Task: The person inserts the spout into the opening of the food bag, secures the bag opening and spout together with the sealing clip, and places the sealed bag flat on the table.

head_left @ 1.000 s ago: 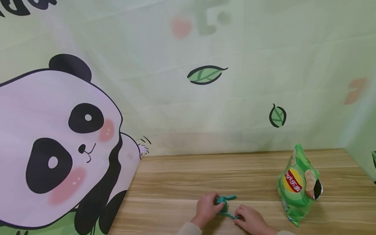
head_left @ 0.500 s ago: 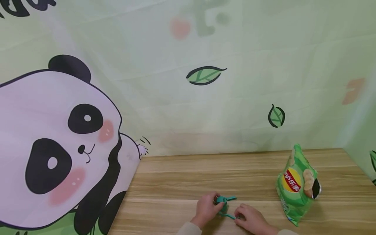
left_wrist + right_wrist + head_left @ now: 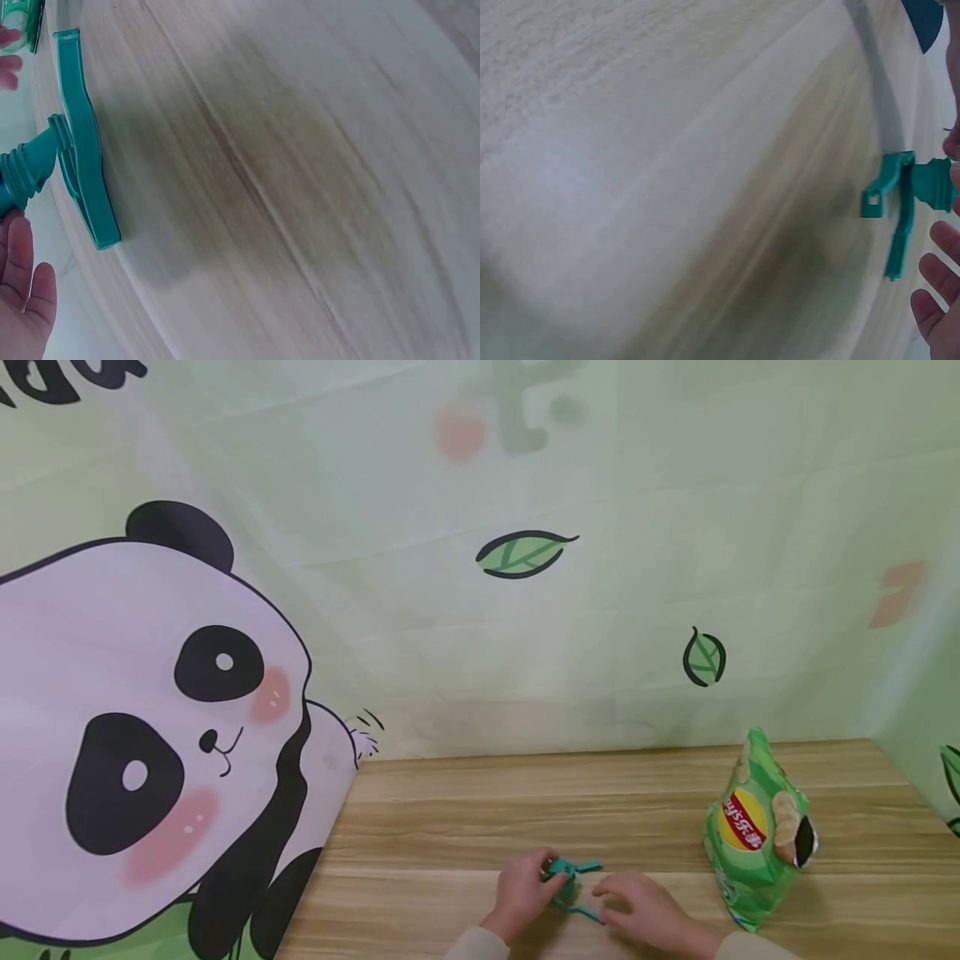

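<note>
My left hand grips a teal bag clip with a pour spout by its ribbed spout end, just above the table. Two narrow arms of the clip spread apart toward the right in the head view. In the left wrist view the clip's long arm stands beyond the ribbed spout. My right hand is beside the lower arm's tip with fingers loosely spread. Its fingers are apart from the clip in the right wrist view and hold nothing.
A green Lay's potato chip bag stands upright on the wooden table, right of my hands, its top folded to a point. A panda-printed cloth hangs behind the table.
My right hand has let go of the clip's lower arm, and its fingers have spread. My left hand keeps hold of the clip and has shifted slightly left.
</note>
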A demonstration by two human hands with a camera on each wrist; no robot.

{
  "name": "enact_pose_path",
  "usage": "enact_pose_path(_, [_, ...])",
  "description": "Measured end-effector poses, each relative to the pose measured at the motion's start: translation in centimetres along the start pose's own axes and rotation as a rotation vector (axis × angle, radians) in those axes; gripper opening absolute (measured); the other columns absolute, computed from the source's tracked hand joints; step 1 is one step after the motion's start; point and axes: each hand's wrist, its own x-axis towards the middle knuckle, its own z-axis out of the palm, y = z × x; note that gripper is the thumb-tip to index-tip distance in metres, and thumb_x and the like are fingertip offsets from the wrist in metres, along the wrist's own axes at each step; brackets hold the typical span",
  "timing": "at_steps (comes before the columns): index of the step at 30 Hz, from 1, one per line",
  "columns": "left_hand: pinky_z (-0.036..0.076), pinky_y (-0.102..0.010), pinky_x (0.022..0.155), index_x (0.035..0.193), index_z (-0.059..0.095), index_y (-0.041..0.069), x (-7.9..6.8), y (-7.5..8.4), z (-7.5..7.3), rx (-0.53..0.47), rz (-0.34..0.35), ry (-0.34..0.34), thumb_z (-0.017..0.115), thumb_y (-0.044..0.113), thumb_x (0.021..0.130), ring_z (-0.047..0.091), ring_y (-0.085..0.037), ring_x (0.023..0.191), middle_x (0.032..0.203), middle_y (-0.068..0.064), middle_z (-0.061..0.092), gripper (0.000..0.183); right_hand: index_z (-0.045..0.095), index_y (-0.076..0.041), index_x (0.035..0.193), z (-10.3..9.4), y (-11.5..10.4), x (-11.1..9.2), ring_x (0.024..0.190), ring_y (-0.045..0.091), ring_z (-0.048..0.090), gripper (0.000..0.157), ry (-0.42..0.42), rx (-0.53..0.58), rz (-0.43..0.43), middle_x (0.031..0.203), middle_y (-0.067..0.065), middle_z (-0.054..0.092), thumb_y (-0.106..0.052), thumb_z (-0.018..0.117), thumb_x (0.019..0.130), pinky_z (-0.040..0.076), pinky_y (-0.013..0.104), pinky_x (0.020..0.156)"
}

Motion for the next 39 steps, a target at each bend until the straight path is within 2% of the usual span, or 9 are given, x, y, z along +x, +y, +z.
enact_pose_path(6, [0.039,-0.013,0.054,0.097,0.063,0.014,0.0,-0.1,-0.5,0.019,0.033,0.011,0.065,0.032,0.077,0.052,0.000,0.065,0.081,0.005,0.063,0.027,0.063,-0.013,0.099,-1.2,-0.5,0.2,0.095,0.020,0.057,0.024,0.039,-0.031,-0.077,0.101,-0.001,0.063,-0.027,0.063,0.079,0.047,0.037,0.079])
enact_pose_path(11, [0.038,-0.013,0.053,0.095,0.063,0.015,0.0,-0.1,-0.9,0.008,0.026,0.010,0.065,0.032,0.077,0.050,0.001,0.064,0.082,0.004,0.062,0.025,0.062,-0.012,0.100,-2.3,-0.9,0.2,0.094,0.020,0.056,0.027,0.074,-0.034,-0.111,0.100,0.000,0.062,-0.031,0.061,0.081,0.047,0.035,0.078])
enact_pose_path(17, [0.039,-0.013,0.055,0.091,0.063,0.016,0.2,-0.1,-1.6,-0.002,0.050,0.021,0.065,0.032,0.077,0.051,-0.001,0.066,0.079,0.007,0.061,0.022,0.063,-0.011,0.101,-4.1,-1.4,0.4,0.093,0.019,0.056,0.023,0.112,-0.040,-0.182,0.100,0.001,0.062,-0.023,0.062,0.081,0.047,0.034,0.077])
enact_pose_path(21, [0.040,-0.013,0.057,0.090,0.063,0.016,0.4,-0.2,-2.0,-0.008,0.061,0.033,0.066,0.031,0.077,0.053,-0.002,0.068,0.080,0.008,0.062,0.020,0.062,-0.011,0.104,-5.4,-1.5,0.8,0.094,0.018,0.055,0.025,0.098,-0.017,-0.185,0.102,0.002,0.062,-0.024,0.060,0.083,0.046,0.034,0.078])
enact_pose_path(27, [0.042,-0.013,0.059,0.091,0.064,0.016,0.8,-0.3,-2.4,-0.003,0.069,0.049,0.066,0.030,0.077,0.055,-0.002,0.069,0.082,0.007,0.064,0.020,0.062,-0.012,0.103,-6.8,-1.6,1.1,0.093,0.019,0.055,0.026,0.153,-0.063,-0.211,0.102,0.001,0.063,-0.028,0.060,0.083,0.046,0.035,0.078])
enact_pose_path(31, [0.043,-0.013,0.059,0.092,0.064,0.015,0.9,-0.2,-2.8,-0.005,0.066,0.048,0.066,0.030,0.078,0.055,-0.003,0.070,0.083,0.007,0.064,0.021,0.062,-0.013,0.104,-7.6,-1.8,1.2,0.096,0.020,0.055,0.028,0.156,-0.106,-0.204,0.104,0.001,0.062,-0.030,0.060,0.083,0.046,0.037,0.080])
enact_pose_path(39, [0.043,-0.013,0.060,0.094,0.064,0.014,1.0,0.0,-3.5,0.001,0.075,0.047,0.066,0.028,0.078,0.055,-0.003,0.071,0.086,0.006,0.064,0.022,0.059,-0.015,0.110,-9.4,-2.2,1.0,0.102,0.023,0.052,0.035,0.081,-0.129,-0.195,0.111,0.003,0.059,-0.037,0.056,0.084,0.045,0.041,0.083])
